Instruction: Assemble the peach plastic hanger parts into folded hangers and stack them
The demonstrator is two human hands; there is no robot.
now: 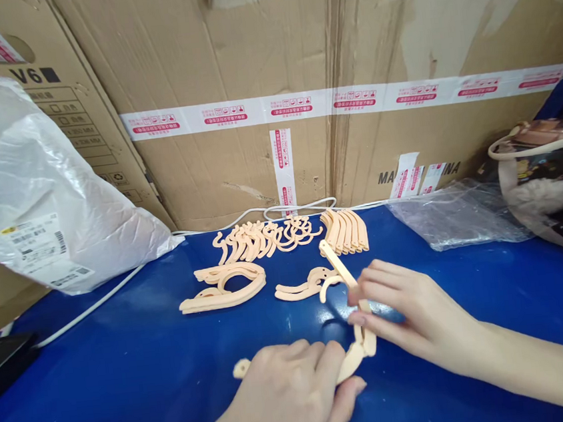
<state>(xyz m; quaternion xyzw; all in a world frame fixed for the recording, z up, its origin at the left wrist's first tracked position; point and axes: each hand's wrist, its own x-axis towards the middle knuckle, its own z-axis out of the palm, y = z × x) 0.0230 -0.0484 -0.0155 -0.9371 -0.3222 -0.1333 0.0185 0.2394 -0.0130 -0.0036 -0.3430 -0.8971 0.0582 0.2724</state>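
Note:
Between my hands is a beige plastic folding hanger [350,363], bent at its joints, with a curved hook and an arm sticking up. My left hand [295,391] wraps over the lower arm, whose rounded end pokes out at the left. With thumb and fingers, my right hand [417,311] pinches the hanger near its upper arm, and the exact contact is partly hidden. Just behind lie a loose hanger arm and hook piece [297,292]. Folded hangers [235,298] rest to the left of these. Farther back are a row of hook pieces [254,242] and a stack of hanger arms [347,232].
Cardboard boxes [225,56] wall off the back of the blue table [142,373]. A white plastic parcel bag [33,197] leans at left, above a black device [6,364]. A white cable [90,308] runs along the back. Clear plastic [458,216] and a dark bag [544,176] sit at right.

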